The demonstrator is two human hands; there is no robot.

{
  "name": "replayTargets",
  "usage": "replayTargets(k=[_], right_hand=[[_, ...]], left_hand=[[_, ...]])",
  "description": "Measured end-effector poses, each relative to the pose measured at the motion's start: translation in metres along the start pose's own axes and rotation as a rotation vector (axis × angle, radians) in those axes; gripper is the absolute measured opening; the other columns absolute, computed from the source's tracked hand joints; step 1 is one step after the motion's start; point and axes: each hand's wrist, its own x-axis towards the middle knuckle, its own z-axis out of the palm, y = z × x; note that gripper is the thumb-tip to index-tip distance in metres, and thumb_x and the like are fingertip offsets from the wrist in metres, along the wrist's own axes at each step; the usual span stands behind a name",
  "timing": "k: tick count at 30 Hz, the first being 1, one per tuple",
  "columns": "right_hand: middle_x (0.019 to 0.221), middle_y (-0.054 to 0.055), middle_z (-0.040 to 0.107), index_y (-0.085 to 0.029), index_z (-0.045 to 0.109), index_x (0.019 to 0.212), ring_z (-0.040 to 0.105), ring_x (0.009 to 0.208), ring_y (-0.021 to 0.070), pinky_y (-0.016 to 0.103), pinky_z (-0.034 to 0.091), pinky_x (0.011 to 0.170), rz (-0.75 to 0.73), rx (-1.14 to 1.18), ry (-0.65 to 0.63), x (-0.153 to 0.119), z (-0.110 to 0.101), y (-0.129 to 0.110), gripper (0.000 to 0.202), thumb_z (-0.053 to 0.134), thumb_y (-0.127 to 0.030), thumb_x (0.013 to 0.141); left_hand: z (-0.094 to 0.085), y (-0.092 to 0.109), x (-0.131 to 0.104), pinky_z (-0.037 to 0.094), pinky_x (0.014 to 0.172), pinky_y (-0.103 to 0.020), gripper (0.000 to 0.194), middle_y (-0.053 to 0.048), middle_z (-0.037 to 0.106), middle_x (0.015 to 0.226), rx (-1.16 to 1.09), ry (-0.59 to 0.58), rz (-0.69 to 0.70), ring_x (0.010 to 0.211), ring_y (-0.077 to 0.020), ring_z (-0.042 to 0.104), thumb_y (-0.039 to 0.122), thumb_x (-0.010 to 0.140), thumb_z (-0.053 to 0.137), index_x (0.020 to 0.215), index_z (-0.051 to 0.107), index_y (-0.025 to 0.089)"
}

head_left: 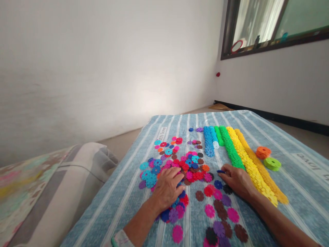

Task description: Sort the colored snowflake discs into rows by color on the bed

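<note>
My left hand (pixel 166 187) rests on a mixed heap of notched plastic discs (pixel 190 166) in pink, red, blue, purple and brown. Its fingers are slightly apart, and their tips lie among the discs. Between thumb and forefinger, my right hand (pixel 235 179) pinches a dark blue disc (pixel 220 171), seen nearly edge-on, just above the cloth. Close beneath it lie a blue disc (pixel 218 184) and a black disc (pixel 227 189). Beside the right wrist run overlapping rows of green discs (pixel 231 149) and yellow discs (pixel 253 168).
A striped blue cloth (pixel 123 192) covers the low table. Orange discs (pixel 263 152) and lime discs (pixel 272 164) are stacked at the right. Blue rows (pixel 208 142) lie farther back. A bed with grey bedding (pixel 74 178) stands on the left, below the white wall (pixel 110 68).
</note>
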Motion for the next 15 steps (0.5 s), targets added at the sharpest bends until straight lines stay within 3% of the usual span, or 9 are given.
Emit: replayTargets(k=[4, 9, 15], right_hand=[[0.060, -0.001, 0.060, -0.021, 0.061, 0.081, 0.059, 0.058, 0.0167, 0.025, 0.034, 0.054, -0.010, 0.009, -0.016, -0.001, 0.000, 0.002, 0.025, 0.048, -0.042, 0.083], [0.059, -0.001, 0.060, -0.023, 0.061, 0.080, 0.058, 0.058, 0.0171, 0.026, 0.034, 0.053, 0.004, 0.035, -0.015, -0.002, 0.001, 0.004, 0.025, 0.048, -0.044, 0.082], [0.058, -0.002, 0.059, -0.024, 0.061, 0.079, 0.058, 0.057, 0.0176, 0.026, 0.035, 0.053, 0.027, 0.062, -0.007, -0.004, 0.001, 0.007, 0.028, 0.049, -0.048, 0.081]], left_hand=[[-0.002, -0.017, -0.002, 0.042, 0.097, -0.047, 0.020, -0.008, 0.065, 0.114, -0.018, 0.065, -0.036, 0.109, -0.0246, 0.057, 0.020, 0.078, 0.060, 0.097, 0.066, 0.021], [0.001, -0.041, -0.004, 0.047, 0.092, -0.038, 0.020, -0.008, 0.068, 0.106, -0.052, 0.170, -0.087, 0.102, -0.0208, 0.060, 0.016, 0.079, 0.056, 0.095, 0.067, 0.020], [-0.001, -0.047, -0.006, 0.048, 0.090, -0.036, 0.020, -0.007, 0.069, 0.097, -0.060, 0.157, -0.150, 0.094, -0.0197, 0.062, 0.012, 0.081, 0.048, 0.086, 0.066, 0.018]])
